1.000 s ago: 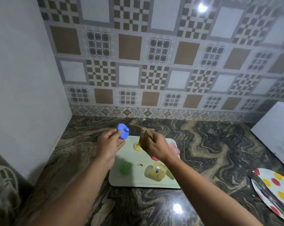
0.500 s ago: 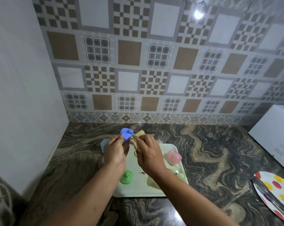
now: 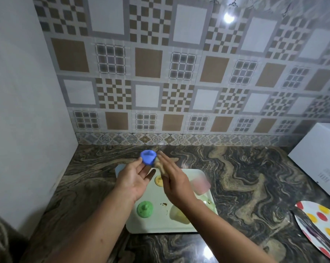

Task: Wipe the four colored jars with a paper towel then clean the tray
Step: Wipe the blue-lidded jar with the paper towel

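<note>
Left hand [image 3: 134,179] grip: fingertips pinch blue lid [image 3: 148,157], mid-frame above tray [image 3: 160,227] on counter [image 3: 245,177]. Right hand [image 3: 172,177] presses paper towel [image 3: 159,165] against it, fingers straight. Lid looks light, stiff, likely slick plastic; hold by rim.

The counter [image 3: 236,179] was polished marble-like stone and reflected a lamp. The wall tiles [image 3: 179,73] were glossy. The blue lid [image 3: 148,157] and the pale tray [image 3: 160,227] looked like smooth matt plastic.
</note>
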`<state>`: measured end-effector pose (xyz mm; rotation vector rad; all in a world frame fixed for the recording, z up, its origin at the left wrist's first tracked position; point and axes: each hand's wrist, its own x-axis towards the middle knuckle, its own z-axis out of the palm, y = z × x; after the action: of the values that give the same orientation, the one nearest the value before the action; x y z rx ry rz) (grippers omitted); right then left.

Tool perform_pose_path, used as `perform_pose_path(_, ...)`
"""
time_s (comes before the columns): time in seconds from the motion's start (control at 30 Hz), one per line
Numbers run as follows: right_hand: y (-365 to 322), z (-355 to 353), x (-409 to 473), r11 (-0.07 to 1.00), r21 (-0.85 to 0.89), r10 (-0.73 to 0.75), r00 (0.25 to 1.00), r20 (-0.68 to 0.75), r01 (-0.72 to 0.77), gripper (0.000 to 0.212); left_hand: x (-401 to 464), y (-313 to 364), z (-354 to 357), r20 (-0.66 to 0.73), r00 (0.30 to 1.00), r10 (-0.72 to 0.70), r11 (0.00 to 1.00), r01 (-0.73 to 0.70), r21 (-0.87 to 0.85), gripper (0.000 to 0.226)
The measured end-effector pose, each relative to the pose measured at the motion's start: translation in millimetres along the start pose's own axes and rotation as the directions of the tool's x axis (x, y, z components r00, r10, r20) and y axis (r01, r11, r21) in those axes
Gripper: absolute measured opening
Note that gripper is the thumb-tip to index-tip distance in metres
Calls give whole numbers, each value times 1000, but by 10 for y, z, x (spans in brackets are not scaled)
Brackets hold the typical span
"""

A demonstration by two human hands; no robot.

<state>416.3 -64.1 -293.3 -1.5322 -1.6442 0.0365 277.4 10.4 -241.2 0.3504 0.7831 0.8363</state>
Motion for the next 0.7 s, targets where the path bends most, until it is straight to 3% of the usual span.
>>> perform_pose_path(0.07, 57, -22, 25, 876, 262, 399, 914, 74, -404, 23, -9, 23, -31, -20, 1000, 4, 1000, -4, -17, 14)
perform_pose_path(0.13, 158, -29, 66, 767, 366, 531, 842, 99, -527, 32, -21, 31, -64, -43, 999, 13, 1000, -14, -23, 13)
perform_pose_path(0.2, 120, -50, 86, 850, 358, 428, 903, -42, -386, 25, -18, 29, -62, -40, 999, 4, 1000, -5, -14, 14)
perform_pose_path(0.27, 33, -47, 77, 964, 242, 142, 982, -124, -108, 35, -13, -1, -33, -22, 1000, -9, 1000, 10, 16, 17)
perform_pose_path(0.3, -5, -56, 81, 987, 160, 0, 994, -105, 17, 44, -9, -16, -9, -8, 1000, -18, 999, 18, 27, 18)
perform_pose_path(0.33, -12, -20, 66, 993, 108, -49, 998, -47, 54, 47, -6, -34, 6, 5, 1000, -25, 999, 25, 31, 20)
perform_pose_path(0.37, 16, 52, 50, 995, 97, 6, 1000, -16, -4, 44, -11, -47, 24, 15, 1000, -27, 1000, 26, 17, 20)
perform_pose_path(0.4, 2, 86, 69, 975, 146, 169, 986, -2, -167, 35, -14, -48, 26, 13, 1000, -23, 1000, 23, -8, 19)
perform_pose_path(0.47, -7, 92, 188, 756, 367, 573, 819, 29, -541, 52, -36, -39, 22, -13, 1000, -8, 999, 7, -47, 14)
perform_pose_path(0.5, 9, 80, 239, 647, 445, 671, 739, 53, -619, 61, -45, -30, 5, -26, 1000, 2, 998, -4, -61, 12)
perform_pose_path(0.53, -4, 54, 268, 608, 496, 694, 718, 47, -620, 60, -41, -26, -23, -33, 999, 6, 997, -8, -77, 11)
perform_pose_path(0.6, -135, -1, 269, 716, 527, 571, 819, -63, -459, 42, -39, -10, -44, -27, 1000, -8, 994, 5, -112, 11)
perform_pose_path(0.63, -203, -30, 251, 790, 508, 449, 888, -101, -342, 32, -43, -4, -40, -20, 1000, -16, 992, 14, -125, 12)
perform_pose_path(0.7, -240, -58, 186, 933, 353, 119, 985, -126, -68, 36, -34, -2, -22, -13, 999, -31, 991, 29, -132, 18)
